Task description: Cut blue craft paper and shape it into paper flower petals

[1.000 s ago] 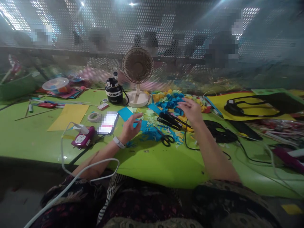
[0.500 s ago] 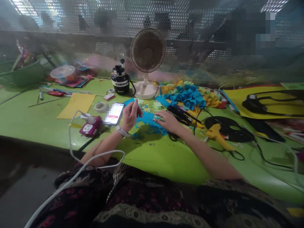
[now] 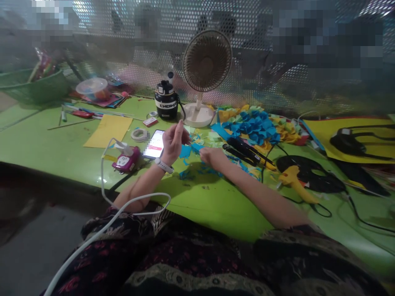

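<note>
My right hand [image 3: 213,158] is closed at the fingertips on a small piece of blue paper [image 3: 196,147], just above the table. My left hand [image 3: 173,144], with a white band at the wrist, is raised beside it, thumb up and fingers curled in. Whatever those fingers hold, if anything, is hidden from this side. Scraps of blue paper [image 3: 187,174] lie under and around both hands. To the left of my left hand rests a lit phone [image 3: 154,144]. Black scissors-like handles or a similar black tool [image 3: 242,151] lie beyond my right wrist.
A fan [image 3: 207,61] and a black jug [image 3: 166,100] stand at the back. Right of them is a heap of blue paper pieces [image 3: 256,125]. A yellow glue gun [image 3: 296,183] lies at right. A purple power adapter [image 3: 126,160], white cable [image 3: 101,176] and tape roll [image 3: 139,134] are left.
My right hand has lifted from the scraps, drawn its fingers together and now grips blue paper. My left hand stays raised. The whole view has shifted slightly.
</note>
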`<state>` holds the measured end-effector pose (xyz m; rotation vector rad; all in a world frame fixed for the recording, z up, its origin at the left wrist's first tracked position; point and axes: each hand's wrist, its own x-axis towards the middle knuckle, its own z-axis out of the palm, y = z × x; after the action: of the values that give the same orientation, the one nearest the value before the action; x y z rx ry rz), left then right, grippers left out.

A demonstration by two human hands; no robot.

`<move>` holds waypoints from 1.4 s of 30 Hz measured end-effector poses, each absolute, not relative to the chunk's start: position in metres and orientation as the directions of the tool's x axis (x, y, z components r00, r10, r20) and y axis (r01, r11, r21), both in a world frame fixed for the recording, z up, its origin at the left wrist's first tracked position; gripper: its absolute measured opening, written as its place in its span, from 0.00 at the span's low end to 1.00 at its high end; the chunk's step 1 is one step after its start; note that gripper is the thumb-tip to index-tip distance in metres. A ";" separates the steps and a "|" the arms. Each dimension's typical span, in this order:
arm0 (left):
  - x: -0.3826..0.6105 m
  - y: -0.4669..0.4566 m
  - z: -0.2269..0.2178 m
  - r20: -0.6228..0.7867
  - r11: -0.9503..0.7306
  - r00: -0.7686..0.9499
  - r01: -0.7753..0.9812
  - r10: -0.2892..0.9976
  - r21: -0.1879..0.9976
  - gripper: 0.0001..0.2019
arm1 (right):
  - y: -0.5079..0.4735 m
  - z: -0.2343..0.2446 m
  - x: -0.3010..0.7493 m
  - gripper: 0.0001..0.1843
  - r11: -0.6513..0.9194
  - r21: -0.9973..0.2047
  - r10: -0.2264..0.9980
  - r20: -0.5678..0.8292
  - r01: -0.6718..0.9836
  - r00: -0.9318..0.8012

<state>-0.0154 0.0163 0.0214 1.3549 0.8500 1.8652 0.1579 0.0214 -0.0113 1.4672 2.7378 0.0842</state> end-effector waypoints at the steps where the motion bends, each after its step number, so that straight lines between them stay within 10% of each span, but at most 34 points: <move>1: -0.015 0.016 0.021 0.523 -0.558 -0.226 -0.138 0.822 0.818 0.26 | 0.022 -0.011 0.162 0.16 0.539 0.053 0.841 0.017 0.841 -0.540; 9: -0.013 0.015 0.020 0.411 -0.416 -0.069 -0.110 0.909 0.902 0.27 | 0.023 -0.018 0.196 0.11 0.396 -0.301 0.903 0.299 0.867 -0.309; 17: -0.012 0.021 0.005 -0.180 0.146 0.234 0.157 0.955 0.977 0.31 | 0.019 -0.024 0.216 0.25 0.432 -0.531 0.880 0.424 0.729 -0.213; 23: -0.005 0.025 -0.014 -0.418 0.470 0.396 -0.040 0.818 0.882 0.31 | 0.003 -0.016 0.211 0.25 0.633 -0.352 0.748 0.509 0.690 -0.426; 28: -0.003 0.030 -0.022 -0.328 0.414 0.328 -0.240 0.886 0.878 0.15 | -0.004 -0.012 0.208 0.22 0.753 -0.142 0.639 0.389 0.643 -0.663; 36: -0.004 0.025 -0.006 -0.217 0.264 0.173 -0.330 0.961 0.907 0.11 | 0.006 -0.011 0.223 0.18 0.527 -0.100 0.760 0.500 0.844 -0.415; 42: 0.000 0.020 -0.003 -0.261 0.351 0.263 -0.400 0.929 0.847 0.06 | -0.005 -0.004 0.215 0.13 0.698 -0.176 0.661 0.532 0.694 -0.529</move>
<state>0.0004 0.0201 -0.0032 0.7401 0.8733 1.0187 0.2155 -0.0051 -0.0038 1.5130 3.4119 0.1116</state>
